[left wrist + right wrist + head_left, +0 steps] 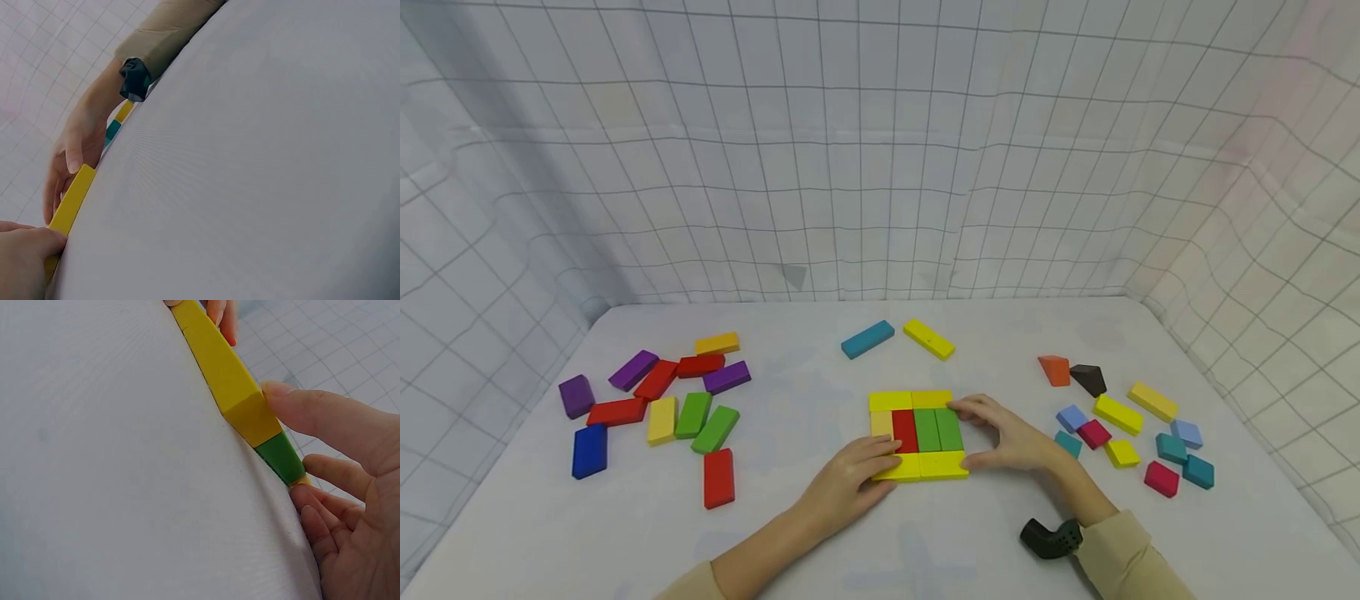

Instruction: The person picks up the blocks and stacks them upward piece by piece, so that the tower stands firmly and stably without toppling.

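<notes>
Near the middle of the table a flat rectangle of blocks lies together: yellow blocks along the near and far sides, a red block, two green blocks and a pale yellow block between them. The left hand rests at the near left corner, fingertips over the blocks and thumb by the near yellow edge. On the right side, the right hand touches the edge with spread thumb and fingers. Its thumb meets the near yellow block's end, and its index finger touches a green block.
Left lie loose red, purple, blue, green and yellow blocks. A blue block and a yellow block lie behind the rectangle. Several small coloured blocks lie right. A black device sits by the right sleeve.
</notes>
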The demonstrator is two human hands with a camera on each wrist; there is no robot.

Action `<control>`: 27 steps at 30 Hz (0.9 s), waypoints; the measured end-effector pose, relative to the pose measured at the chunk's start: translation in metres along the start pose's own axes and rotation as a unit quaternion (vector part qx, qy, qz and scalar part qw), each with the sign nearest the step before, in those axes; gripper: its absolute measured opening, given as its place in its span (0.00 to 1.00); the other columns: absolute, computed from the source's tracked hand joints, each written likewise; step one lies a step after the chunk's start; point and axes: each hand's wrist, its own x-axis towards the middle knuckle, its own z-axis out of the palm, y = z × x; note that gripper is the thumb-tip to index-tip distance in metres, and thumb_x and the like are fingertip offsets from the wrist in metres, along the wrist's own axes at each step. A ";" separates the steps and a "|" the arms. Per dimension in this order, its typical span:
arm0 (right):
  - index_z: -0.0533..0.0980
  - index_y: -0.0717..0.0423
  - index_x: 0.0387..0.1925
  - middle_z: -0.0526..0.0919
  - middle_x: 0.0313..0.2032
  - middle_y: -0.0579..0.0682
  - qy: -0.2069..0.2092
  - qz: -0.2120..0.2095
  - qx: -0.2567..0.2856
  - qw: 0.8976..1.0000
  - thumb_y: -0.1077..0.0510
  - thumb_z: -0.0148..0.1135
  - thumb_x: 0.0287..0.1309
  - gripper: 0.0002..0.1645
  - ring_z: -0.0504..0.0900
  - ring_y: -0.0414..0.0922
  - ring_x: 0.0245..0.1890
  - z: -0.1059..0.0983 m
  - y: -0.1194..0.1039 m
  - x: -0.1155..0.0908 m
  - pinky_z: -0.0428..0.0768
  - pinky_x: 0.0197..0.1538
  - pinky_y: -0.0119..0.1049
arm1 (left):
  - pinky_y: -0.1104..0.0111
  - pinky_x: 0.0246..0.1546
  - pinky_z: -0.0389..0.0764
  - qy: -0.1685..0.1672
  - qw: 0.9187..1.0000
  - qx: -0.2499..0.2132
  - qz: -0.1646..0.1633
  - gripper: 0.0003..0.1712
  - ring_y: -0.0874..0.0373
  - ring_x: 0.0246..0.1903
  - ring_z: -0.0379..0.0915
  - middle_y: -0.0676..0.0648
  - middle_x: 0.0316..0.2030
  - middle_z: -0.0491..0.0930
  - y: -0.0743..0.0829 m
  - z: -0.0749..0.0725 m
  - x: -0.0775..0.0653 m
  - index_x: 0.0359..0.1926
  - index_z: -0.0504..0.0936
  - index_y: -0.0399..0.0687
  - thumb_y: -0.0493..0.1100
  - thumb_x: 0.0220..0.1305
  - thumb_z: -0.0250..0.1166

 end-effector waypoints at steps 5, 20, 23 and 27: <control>0.63 0.49 0.63 0.65 0.57 0.47 -0.002 0.003 -0.002 1.000 0.46 0.70 0.45 0.44 0.67 0.44 0.54 0.000 0.000 0.000 0.68 0.58 0.39 | 0.62 0.53 0.73 -0.002 1.000 -0.012 -0.008 0.22 0.54 0.56 0.67 0.49 0.55 0.75 -0.002 -0.007 0.000 0.49 0.80 0.45 0.43 0.50 0.70; 0.63 0.50 0.63 0.65 0.58 0.47 -0.003 0.005 0.009 1.000 0.46 0.71 0.44 0.44 0.66 0.45 0.54 0.000 -0.002 0.000 0.67 0.59 0.38 | 0.68 0.58 0.66 0.056 0.989 0.020 -0.134 0.31 0.50 0.56 0.63 0.45 0.55 0.72 -0.081 -0.127 -0.054 0.55 0.74 0.42 0.36 0.46 0.71; 0.63 0.49 0.63 0.65 0.58 0.47 -0.004 0.008 0.009 1.000 0.46 0.71 0.44 0.44 0.66 0.45 0.54 0.001 -0.001 0.000 0.67 0.59 0.39 | 0.45 0.53 0.67 0.034 0.985 0.018 -0.170 0.29 0.49 0.57 0.60 0.43 0.56 0.71 -0.091 -0.143 -0.073 0.56 0.74 0.44 0.38 0.50 0.69; 0.63 0.49 0.63 0.65 0.57 0.47 -0.003 0.008 0.007 1.000 0.47 0.71 0.44 0.44 0.66 0.45 0.54 0.001 0.000 0.000 0.68 0.59 0.40 | 0.34 0.50 0.59 0.018 0.983 0.009 -0.181 0.28 0.40 0.58 0.56 0.39 0.55 0.70 -0.101 -0.154 -0.090 0.56 0.73 0.44 0.39 0.52 0.67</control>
